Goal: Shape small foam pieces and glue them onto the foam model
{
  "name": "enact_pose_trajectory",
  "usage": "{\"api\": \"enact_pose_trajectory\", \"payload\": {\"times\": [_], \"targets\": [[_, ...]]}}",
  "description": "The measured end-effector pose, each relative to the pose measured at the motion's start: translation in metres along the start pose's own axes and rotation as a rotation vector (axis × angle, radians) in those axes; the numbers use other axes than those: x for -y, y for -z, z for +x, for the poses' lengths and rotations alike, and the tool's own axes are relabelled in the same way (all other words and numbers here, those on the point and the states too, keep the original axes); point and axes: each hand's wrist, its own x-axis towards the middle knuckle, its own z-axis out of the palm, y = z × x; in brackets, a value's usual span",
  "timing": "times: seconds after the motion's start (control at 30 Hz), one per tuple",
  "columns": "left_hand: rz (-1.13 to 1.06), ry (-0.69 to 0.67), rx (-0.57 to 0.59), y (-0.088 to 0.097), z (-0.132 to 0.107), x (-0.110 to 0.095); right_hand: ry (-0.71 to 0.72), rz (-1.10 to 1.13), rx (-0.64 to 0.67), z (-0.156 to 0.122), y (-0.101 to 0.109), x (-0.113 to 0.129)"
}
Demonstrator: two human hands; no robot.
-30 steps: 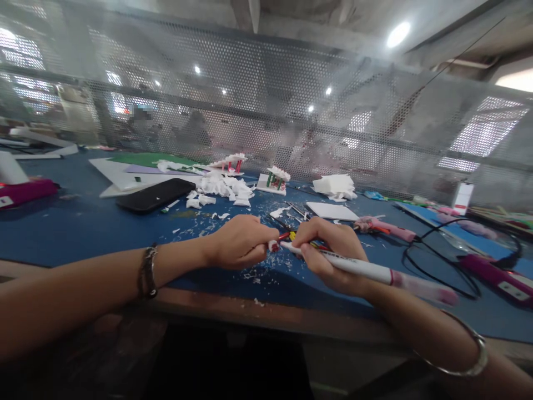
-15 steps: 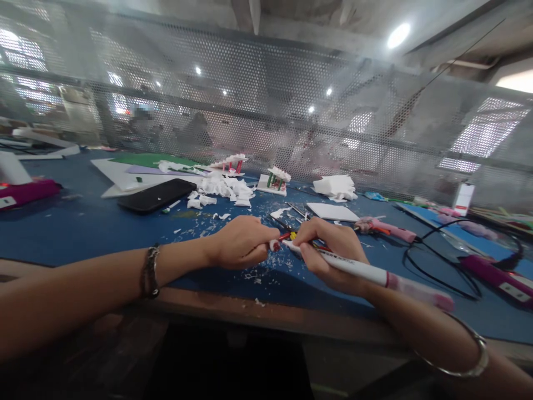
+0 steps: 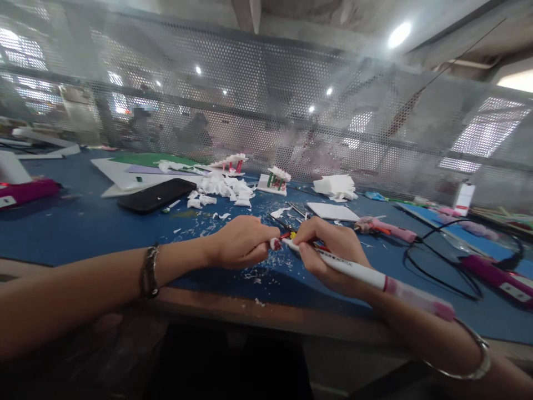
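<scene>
My left hand [image 3: 244,241] is closed, its thumb and finger pinching a small white piece with dark red colouring [image 3: 275,244]; its kind is too small to make out. My right hand [image 3: 331,250] grips a white marker [image 3: 353,268] with a pink, see-through rear end. The marker's tip points left at the small piece, a slight gap from it. Behind the fingertips lie partly hidden tools, with a bit of yellow and red showing. White scraps [image 3: 255,275] are strewn over the blue table mat [image 3: 100,225] beneath my hands.
A black phone [image 3: 157,195] lies left of a pile of torn white paper [image 3: 227,188]. Small models on posts [image 3: 276,179] stand behind. A pink glue gun [image 3: 389,229] with a black cable [image 3: 441,286] lies right. A perforated metal screen [image 3: 266,100] closes off the back.
The marker's rear end has dipped slightly as my right hand tilts. More of the red on the small piece in my left hand now shows.
</scene>
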Motion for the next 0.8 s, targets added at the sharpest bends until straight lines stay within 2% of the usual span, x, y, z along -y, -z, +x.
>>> {"api": "enact_pose_trajectory", "payload": {"times": [0.17,0.47,0.6,0.73,0.8], "targets": [[-0.009,0.024,0.038,0.0002,0.0003,0.0002,-0.018,-0.055,0.031,0.0006,-0.0001,0.0015],[0.026,0.056,-0.027,-0.0041,-0.0010,0.0037,-0.045,-0.021,0.008,0.0003,0.0001,-0.0008],[0.001,-0.005,-0.080,-0.0026,-0.0019,0.0049,0.001,0.055,-0.079,-0.0007,-0.0009,-0.0014],[0.003,-0.072,-0.083,-0.0014,-0.0026,0.0046,-0.016,0.021,-0.015,-0.0007,0.0002,-0.0005],[0.014,-0.074,-0.094,-0.0012,-0.0019,0.0038,-0.009,0.034,-0.039,-0.0009,0.0005,-0.0011]]}}
